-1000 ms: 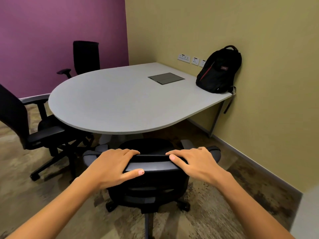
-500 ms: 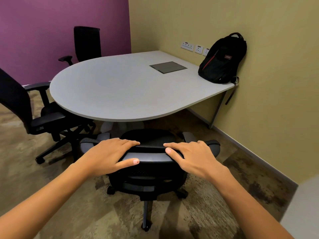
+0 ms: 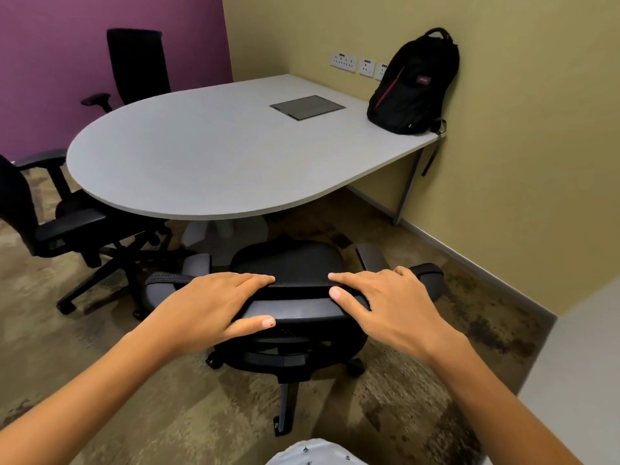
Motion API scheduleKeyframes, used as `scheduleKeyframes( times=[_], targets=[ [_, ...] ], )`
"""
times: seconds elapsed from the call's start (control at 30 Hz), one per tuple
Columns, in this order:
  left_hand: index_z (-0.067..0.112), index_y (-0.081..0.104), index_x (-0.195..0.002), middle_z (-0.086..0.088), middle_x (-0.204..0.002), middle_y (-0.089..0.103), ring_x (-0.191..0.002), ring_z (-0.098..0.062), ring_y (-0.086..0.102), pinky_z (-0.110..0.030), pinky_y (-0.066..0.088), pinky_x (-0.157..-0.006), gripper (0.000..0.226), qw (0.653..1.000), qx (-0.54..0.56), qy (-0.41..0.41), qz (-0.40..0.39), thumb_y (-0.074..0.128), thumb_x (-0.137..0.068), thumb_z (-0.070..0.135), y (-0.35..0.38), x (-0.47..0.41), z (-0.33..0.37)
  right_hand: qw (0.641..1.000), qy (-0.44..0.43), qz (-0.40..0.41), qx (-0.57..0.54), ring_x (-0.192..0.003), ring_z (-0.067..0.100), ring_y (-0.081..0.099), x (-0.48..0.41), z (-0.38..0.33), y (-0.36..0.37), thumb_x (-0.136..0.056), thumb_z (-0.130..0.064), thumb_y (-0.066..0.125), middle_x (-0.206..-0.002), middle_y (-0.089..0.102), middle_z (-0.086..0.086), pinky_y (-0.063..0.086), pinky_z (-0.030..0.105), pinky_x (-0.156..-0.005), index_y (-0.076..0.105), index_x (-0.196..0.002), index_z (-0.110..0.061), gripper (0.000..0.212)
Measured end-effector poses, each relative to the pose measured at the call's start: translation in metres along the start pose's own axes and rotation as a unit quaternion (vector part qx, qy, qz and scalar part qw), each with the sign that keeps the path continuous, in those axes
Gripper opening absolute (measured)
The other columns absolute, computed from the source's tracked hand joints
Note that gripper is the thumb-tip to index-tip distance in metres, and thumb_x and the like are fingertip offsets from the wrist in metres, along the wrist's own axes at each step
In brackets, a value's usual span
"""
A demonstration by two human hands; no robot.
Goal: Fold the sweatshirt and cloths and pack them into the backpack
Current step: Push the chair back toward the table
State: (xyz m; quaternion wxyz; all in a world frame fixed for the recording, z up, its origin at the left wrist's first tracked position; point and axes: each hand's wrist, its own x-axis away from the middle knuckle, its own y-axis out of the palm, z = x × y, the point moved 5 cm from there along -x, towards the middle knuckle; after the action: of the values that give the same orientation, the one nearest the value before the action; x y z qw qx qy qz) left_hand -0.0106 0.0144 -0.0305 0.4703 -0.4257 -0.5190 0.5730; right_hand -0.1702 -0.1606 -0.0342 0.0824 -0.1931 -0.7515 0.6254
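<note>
A black backpack (image 3: pixel 414 85) with a red stripe stands upright on the far right corner of the grey table (image 3: pixel 201 152), leaning against the yellow wall. No sweatshirt or cloths are in view. Both my hands rest on the top of a black office chair's backrest (image 3: pixel 302 300) in front of me. My left hand (image 3: pixel 214 307) grips it with the thumb on the near side and fingers over the far side. My right hand (image 3: pixel 385 303) holds it the same way.
A dark square hatch (image 3: pixel 307 107) is set in the tabletop near the backpack. Two more black office chairs stand at the left (image 3: pixel 50 226) and at the far side (image 3: pixel 134 67). Wall sockets (image 3: pixel 355 63) sit above the table. The floor is patterned carpet.
The chair under my hands has rolled back from the table, its seat now out from under the edge. My view has shifted and tilted further down. Both hands kept their hold.
</note>
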Motion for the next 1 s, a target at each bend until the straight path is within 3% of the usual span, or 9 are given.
scheduleKeyframes(
  times=[0.07, 0.3, 0.53, 0.67, 0.83, 1.0],
  targets=[
    [0.029, 0.023, -0.151, 0.011, -0.151, 0.038, -0.136, -0.008, 0.038, -0.022, 0.033, -0.105, 0.099, 1.000, 0.002, 0.007, -0.006, -0.002, -0.073, 0.084, 0.001, 0.000, 0.012, 1.000, 0.011, 0.006, 0.003, -0.105, 0.003, 0.058, 0.011, 0.005, -0.003, -0.089, -0.072, 0.007, -0.116, 0.064, -0.024, 0.032, 0.035, -0.095, 0.052, -0.127, -0.046, 0.064],
    [0.020, 0.043, -0.143, 0.003, -0.136, 0.056, -0.121, -0.015, 0.057, -0.029, 0.046, -0.094, 0.086, 0.997, -0.007, 0.052, 0.048, 0.013, -0.087, 0.077, 0.004, -0.008, 0.046, 0.999, 0.047, 0.008, 0.013, -0.102, 0.004, 0.057, 0.041, 0.025, -0.011, -0.087, -0.073, 0.001, -0.110, 0.064, -0.026, 0.032, 0.036, -0.097, 0.053, -0.119, -0.047, 0.066],
    [0.017, 0.051, -0.138, 0.006, -0.115, 0.069, -0.094, -0.009, 0.069, -0.021, 0.055, -0.071, 0.074, 0.992, -0.048, 0.108, 0.055, 0.019, -0.095, 0.069, 0.005, -0.027, 0.075, 0.993, 0.103, 0.053, 0.040, -0.100, 0.003, 0.058, 0.065, 0.045, -0.019, -0.089, -0.073, 0.003, -0.104, 0.066, -0.026, 0.035, 0.036, -0.094, 0.058, -0.113, -0.045, 0.067],
    [0.019, 0.040, -0.146, 0.003, -0.124, 0.065, -0.102, -0.014, 0.067, -0.026, 0.055, -0.076, 0.081, 0.990, -0.023, 0.125, 0.063, 0.015, -0.092, 0.074, 0.006, -0.042, 0.088, 0.987, 0.126, 0.093, 0.039, -0.106, 0.000, 0.057, 0.078, 0.059, -0.026, -0.091, -0.072, 0.012, -0.107, 0.066, -0.027, 0.037, 0.037, -0.099, 0.062, -0.111, -0.045, 0.061],
    [0.029, 0.015, -0.153, 0.007, -0.148, 0.042, -0.129, -0.013, 0.048, -0.026, 0.043, -0.097, 0.097, 0.992, 0.014, 0.121, 0.038, -0.002, -0.074, 0.084, 0.004, -0.068, 0.107, 0.980, 0.134, 0.144, 0.039, -0.101, 0.000, 0.061, 0.080, 0.084, -0.037, -0.092, -0.068, 0.023, -0.102, 0.068, -0.027, 0.042, 0.034, -0.094, 0.067, -0.106, -0.043, 0.053],
    [0.033, 0.017, -0.152, 0.013, -0.150, 0.037, -0.132, -0.008, 0.042, -0.021, 0.039, -0.097, 0.100, 0.993, 0.020, 0.109, 0.038, 0.000, -0.069, 0.085, 0.008, -0.095, 0.120, 0.975, 0.131, 0.172, 0.044, -0.095, 0.001, 0.063, 0.077, 0.113, -0.047, -0.092, -0.064, 0.027, -0.098, 0.069, -0.025, 0.042, 0.028, -0.085, 0.070, -0.103, -0.042, 0.049]
  ],
)
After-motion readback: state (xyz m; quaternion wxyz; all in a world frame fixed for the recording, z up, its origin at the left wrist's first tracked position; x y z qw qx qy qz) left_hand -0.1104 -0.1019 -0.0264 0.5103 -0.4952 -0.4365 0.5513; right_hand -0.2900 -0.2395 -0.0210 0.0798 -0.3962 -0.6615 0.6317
